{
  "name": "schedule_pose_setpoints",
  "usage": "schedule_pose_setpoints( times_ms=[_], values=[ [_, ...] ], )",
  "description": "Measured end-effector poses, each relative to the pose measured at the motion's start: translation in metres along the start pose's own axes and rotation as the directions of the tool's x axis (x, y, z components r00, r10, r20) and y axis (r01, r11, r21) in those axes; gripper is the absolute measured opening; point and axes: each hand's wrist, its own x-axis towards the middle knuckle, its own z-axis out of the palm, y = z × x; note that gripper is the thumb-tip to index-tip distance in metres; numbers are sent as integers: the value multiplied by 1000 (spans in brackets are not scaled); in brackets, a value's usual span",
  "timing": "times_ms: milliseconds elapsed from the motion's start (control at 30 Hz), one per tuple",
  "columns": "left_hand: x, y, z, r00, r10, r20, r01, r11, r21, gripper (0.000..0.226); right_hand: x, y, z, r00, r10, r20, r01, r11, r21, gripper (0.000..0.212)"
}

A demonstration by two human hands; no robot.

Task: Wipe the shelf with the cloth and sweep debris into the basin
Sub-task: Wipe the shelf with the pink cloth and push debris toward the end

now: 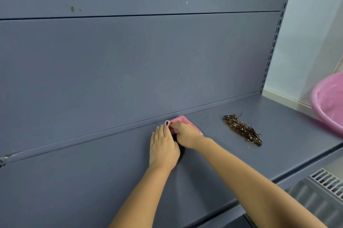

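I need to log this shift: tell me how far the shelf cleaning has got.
Done: the debris sits gathered in one pile on the shelf, near the pink basin.
In hand: the right hand presses the pink cloth down by the back edge, the left hand beside it.
Left: sweeping the pile into the basin; none is visibly inside yet.

The grey-blue shelf (92, 181) lies bare from the two hands out toward 8 o'clock, so that side is open. Toward 3 o'clock the only thing on the surface is the pile of brown debris (242, 130), well apart from the pink cloth (181, 120), with bare shelf between. Past it, the pink basin (326, 105) overhangs the shelf's end. At 12 o'clock the back panel (130, 70) closes things off, the cloth just beside it.
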Motion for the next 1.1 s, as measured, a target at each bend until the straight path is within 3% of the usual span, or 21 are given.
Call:
schedule_pose_setpoints(
  times_ms=[400,567,667,767,833,1100],
  values=[
    [-3,0,-1,1000,20,7,-21,1000,24,55,-10,61,-46,950,284,-133,-288,958,-14,49],
    [1,0,2,999,22,24,-24,999,47,54,-31,25,-29,983,139,-118,-142,990,-16,50],
    [0,0,2,1000,21,-3,-21,999,35,42,-40,5,2,999,48,-15,-49,996,-80,27],
    [-2,1,1,999,29,16,-30,998,46,48,-43,14,9,1000,-19,2,19,991,-129,44],
    [-3,0,0,999,37,27,-39,997,69,54,-51,23,0,999,-3,-32,-1,991,-133,54],
    [-7,2,0,998,60,27,-62,993,101,53,-81,79,-44,971,185,-149,-195,979,-56,54]
  ],
)
